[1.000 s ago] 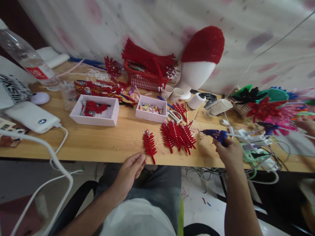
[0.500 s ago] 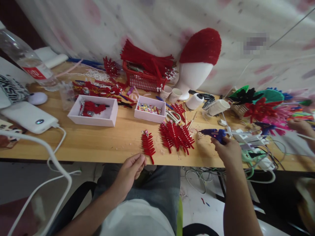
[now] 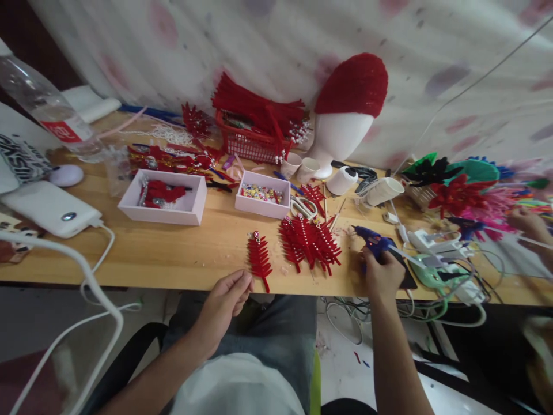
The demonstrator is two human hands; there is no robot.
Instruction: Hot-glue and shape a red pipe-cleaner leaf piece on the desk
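Observation:
My right hand (image 3: 382,275) grips a blue glue gun (image 3: 370,239) at the table's front edge, its nozzle pointing left toward a pile of red feather-shaped pieces (image 3: 310,240). My left hand (image 3: 224,300) rests loosely curled just below the table edge. Its fingertips sit near the stem of a single red feather-shaped piece (image 3: 259,258) lying on the wood. I cannot make out anything inside that hand.
On the wooden table (image 3: 181,245) stand two pink boxes (image 3: 166,196) (image 3: 262,193), a red basket (image 3: 250,141), a foam head with a red cap (image 3: 349,109), scissors (image 3: 305,206), paper cups, cables and a power strip (image 3: 440,248). Another person's hand (image 3: 525,222) is at far right.
My right hand has drawn the glue gun left and nearer the front edge. My left hand has barely moved.

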